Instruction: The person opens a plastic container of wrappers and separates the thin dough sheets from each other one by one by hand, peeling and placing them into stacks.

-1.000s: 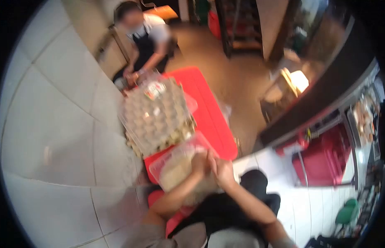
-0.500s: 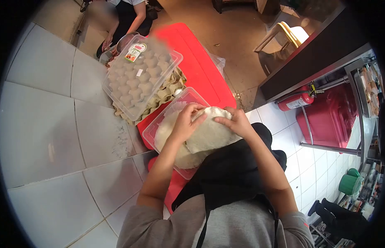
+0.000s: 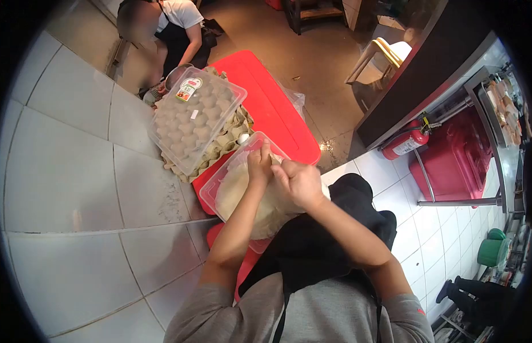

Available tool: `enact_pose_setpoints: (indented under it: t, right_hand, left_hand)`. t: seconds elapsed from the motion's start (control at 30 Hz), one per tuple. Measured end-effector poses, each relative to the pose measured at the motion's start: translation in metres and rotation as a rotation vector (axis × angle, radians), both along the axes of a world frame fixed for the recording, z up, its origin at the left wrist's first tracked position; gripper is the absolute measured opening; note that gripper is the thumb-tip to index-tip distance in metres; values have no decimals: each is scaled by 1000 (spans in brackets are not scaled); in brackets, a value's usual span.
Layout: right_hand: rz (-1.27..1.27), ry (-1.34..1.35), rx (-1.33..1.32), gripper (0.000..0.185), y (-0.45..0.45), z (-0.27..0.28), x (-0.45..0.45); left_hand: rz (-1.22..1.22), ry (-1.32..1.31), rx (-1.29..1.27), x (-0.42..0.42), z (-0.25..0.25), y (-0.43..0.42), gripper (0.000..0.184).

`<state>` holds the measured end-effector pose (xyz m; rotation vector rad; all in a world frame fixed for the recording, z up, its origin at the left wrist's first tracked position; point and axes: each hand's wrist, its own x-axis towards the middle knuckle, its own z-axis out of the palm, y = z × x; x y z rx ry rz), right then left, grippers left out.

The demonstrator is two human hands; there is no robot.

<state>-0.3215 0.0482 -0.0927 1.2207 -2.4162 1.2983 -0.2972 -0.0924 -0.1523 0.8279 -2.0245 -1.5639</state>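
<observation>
A stack of pale, round, thin dough wrappers [image 3: 241, 191] lies in a clear plastic container [image 3: 208, 193], close against the black apron on my lap. At the stack's far edge, my left hand [image 3: 260, 166] has its fingers pressed together on the wrappers. Right beside it, my right hand [image 3: 301, 184] is closed, thumb extended, at the same edge. A bit of wrapper edge shows between the two hands. The right hand hides much of the stack's right side, and the fingertips are partly hidden.
Cardboard egg trays under a clear plastic cover [image 3: 194, 123] sit beyond the container on a red lid [image 3: 272, 108]. An egg [image 3: 243, 139] shows at their edge. Another person [image 3: 183, 34] works at the far left. A fire extinguisher [image 3: 406, 140] and red bin [image 3: 454, 154] stand right.
The raised, folded-over wrapper has gone down toward the stack. My right hand has moved left, next to my left hand, and turned into a closed grip.
</observation>
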Motion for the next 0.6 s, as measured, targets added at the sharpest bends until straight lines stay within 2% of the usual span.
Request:
enact_pose_setpoints:
  t: [0.13,0.23,0.27,0.37,0.4,0.5,0.6]
  right_hand:
    - [-151,-15,118,43,6,3,-42]
    - [-85,78,120,41,5,19,-20]
    - [-27,106,157,38,7,28,-10]
    - [26,134,150,36,12,42,7]
    - [37,149,139,36,12,41,7]
    - [65,186,107,36,13,31,3]
    - [-129,103,120,42,19,33,-22]
  left_hand:
    - [-14,184,-117,13,29,25,58]
    - [-91,249,161,10,32,23,50]
    - [-98,253,-5,9,39,23,61]
    - [-53,120,-207,3,34,19,63]
    - [-126,224,-317,-2,32,20,63]
    - [9,154,-333,-7,29,27,62]
    - [37,168,-287,-1,52,38,56]
